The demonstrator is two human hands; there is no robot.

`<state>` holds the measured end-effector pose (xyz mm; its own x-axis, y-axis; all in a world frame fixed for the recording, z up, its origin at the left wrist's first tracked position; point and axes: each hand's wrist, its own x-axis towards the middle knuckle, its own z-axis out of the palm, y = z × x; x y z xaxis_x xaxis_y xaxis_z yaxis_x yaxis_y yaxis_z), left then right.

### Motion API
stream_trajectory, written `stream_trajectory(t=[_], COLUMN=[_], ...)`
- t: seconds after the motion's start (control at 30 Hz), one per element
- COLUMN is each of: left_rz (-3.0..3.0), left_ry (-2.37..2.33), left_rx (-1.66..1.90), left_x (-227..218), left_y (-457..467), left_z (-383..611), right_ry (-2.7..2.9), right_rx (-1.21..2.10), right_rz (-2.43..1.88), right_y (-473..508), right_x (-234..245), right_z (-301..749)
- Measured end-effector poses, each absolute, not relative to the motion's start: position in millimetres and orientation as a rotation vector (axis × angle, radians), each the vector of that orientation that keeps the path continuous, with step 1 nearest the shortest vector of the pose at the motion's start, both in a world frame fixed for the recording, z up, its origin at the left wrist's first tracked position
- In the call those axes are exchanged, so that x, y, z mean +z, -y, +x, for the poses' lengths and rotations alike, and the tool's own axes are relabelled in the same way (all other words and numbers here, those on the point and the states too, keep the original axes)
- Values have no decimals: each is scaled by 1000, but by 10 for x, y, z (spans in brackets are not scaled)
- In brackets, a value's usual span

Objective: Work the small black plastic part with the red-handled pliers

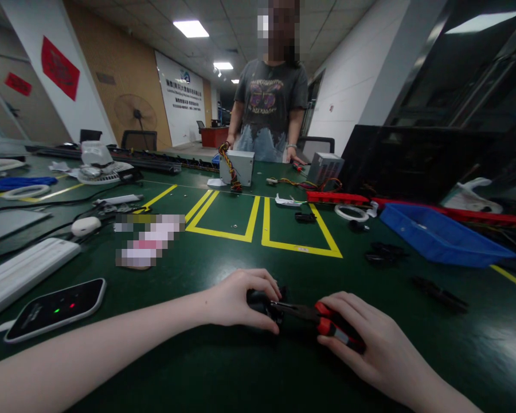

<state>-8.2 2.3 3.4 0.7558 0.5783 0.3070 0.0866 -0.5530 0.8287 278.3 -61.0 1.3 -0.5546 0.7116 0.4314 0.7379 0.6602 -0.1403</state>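
My left hand (241, 298) is closed around a small black part (260, 303) held down on the green table (223, 367). In my right hand (370, 338) are pliers with red and black handles (333, 327), fingers wrapped over them. The dark jaws of the pliers reach left and meet the black part between my two hands. What the jaws grip is hidden by my fingers.
A person in a grey T-shirt (270, 103) stands across the table by a white box (237, 167) with coloured wires. A blue tray (438, 235) lies right, small black parts (380, 252) near it. A phone (55, 310) and white keyboard (21, 275) lie left.
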Motion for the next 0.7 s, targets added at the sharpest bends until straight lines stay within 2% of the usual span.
stream_trajectory(t=[0.43,0.7], left_rz=[2081,2366], left_ry=[-635,-659], left_rx=[692,552], left_x=[98,73], left_y=[29,16], left_z=[-112,-82], right_ry=[2411,2437], right_rx=[-96,-38], right_rz=[-1130,-1165], right_y=[603,610], right_x=[14,-1], right_z=[2795,2811])
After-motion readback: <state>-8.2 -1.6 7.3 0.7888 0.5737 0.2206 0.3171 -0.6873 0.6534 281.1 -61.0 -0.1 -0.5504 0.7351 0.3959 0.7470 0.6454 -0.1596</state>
